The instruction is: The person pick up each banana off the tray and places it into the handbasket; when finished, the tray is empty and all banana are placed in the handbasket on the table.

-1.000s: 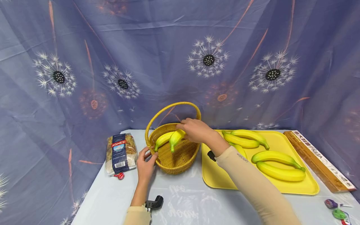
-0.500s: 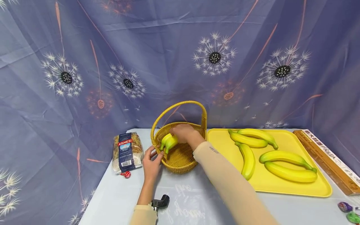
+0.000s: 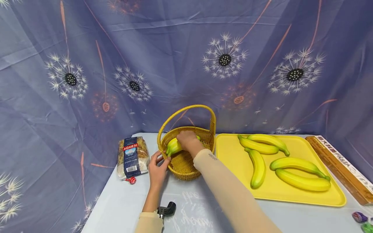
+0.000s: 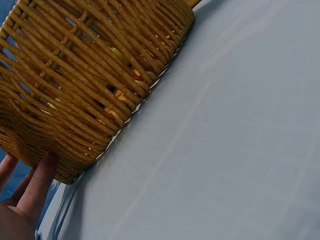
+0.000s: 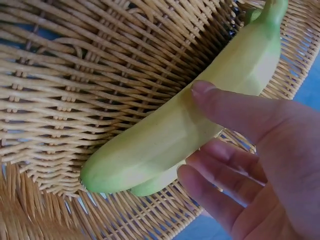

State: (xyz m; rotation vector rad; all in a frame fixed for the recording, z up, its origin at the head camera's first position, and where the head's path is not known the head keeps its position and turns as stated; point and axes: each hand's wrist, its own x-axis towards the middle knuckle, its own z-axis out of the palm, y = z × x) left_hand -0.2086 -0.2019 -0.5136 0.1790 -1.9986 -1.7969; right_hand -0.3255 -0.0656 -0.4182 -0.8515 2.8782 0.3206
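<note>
From the head view, your right hand (image 3: 187, 141) is inside the wicker basket (image 3: 186, 170) near the table's far edge, fingers curled on a pair of bananas (image 3: 174, 147) that it mostly hides. Your left hand (image 3: 157, 168) rests with straight fingers against the basket's left wall. A pasta bag (image 3: 132, 157) near the left edge reads "AGNESI". Five bananas lie on the yellow tray (image 3: 233, 161). A long box (image 3: 341, 166) near the right edge shows "PASTA"; its end is cut off.

In the left wrist view, your fingertips (image 4: 42, 172) touch the basket wall (image 4: 90, 75).

In the right wrist view, your thumb and fingers (image 5: 220, 107) pinch the bananas (image 5: 175, 135) against the weave (image 5: 75, 90); the second banana is nearly hidden.
</note>
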